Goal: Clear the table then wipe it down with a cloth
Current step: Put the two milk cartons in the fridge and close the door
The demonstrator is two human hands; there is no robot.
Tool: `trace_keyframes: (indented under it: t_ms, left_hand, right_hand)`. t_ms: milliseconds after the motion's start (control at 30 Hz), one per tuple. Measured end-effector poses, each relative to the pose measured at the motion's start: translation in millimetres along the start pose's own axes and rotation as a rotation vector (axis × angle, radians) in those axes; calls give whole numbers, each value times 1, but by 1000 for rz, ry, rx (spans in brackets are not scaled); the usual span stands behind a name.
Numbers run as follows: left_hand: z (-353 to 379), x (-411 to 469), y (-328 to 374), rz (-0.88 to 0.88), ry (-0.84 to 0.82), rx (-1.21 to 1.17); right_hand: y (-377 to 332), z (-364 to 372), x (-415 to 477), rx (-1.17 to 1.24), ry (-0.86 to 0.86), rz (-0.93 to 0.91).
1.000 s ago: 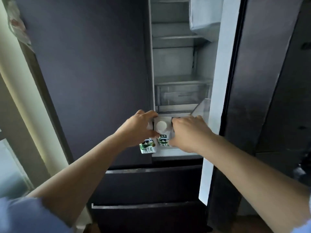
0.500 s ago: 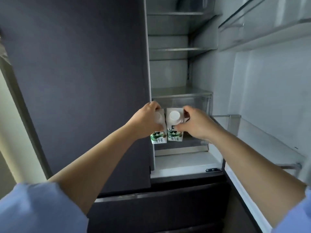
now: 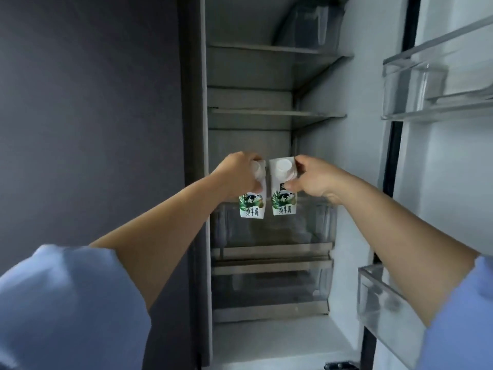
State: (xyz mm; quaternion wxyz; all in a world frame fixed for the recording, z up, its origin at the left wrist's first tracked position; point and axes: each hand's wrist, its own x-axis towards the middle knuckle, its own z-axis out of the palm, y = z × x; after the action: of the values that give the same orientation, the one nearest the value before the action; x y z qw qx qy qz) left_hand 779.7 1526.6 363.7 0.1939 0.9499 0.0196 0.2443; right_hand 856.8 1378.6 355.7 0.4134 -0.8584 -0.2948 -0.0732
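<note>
A person stands facing an open refrigerator (image 3: 269, 145), both arms stretched forward into it, blue sleeves at the bottom corners of the view. The left hand (image 3: 237, 177) is clamped around the top of one small milk carton (image 3: 253, 205), its fingers covering most of the white cap. The right hand (image 3: 313, 180) pinches the top edge of a second milk carton (image 3: 283, 190), whose round white cap shows clearly. The two cartons hang side by side, almost touching, in the air in front of the refrigerator's middle section, just above a clear drawer (image 3: 272, 231) and below a bare shelf (image 3: 277, 114). They rest on nothing yet. This looks like the clearing step of the task: items carried off to be stored before any wiping. The next move likely calls for lifting both cartons onto a shelf inside the refrigerator, setting them down upright, then letting go. The refrigerator's shelves appear bare, and a second clear drawer sits under the first. To the refrigerator's right, the open door (image 3: 453, 156) carries transparent bins; to its left, the other dark door (image 3: 88, 116) is closed. The surface to be wiped and the cloth are not in view, and little else of the room shows.
</note>
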Motion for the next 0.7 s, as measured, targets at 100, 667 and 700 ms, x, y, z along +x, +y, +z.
trace_keyframes:
  t_ms: [100,667,700]
  left_hand:
    - [10,43,2,-22,-8,-4]
    - [79,217,-64,-144,-27,-88]
    - [82,222,-68,-155,-31,-115]
  right_hand:
    - [17,-8,39,2,-17,-1]
    - [85,14,190,93,-107,-39]
    - [89,17,196,103,-113,-32]
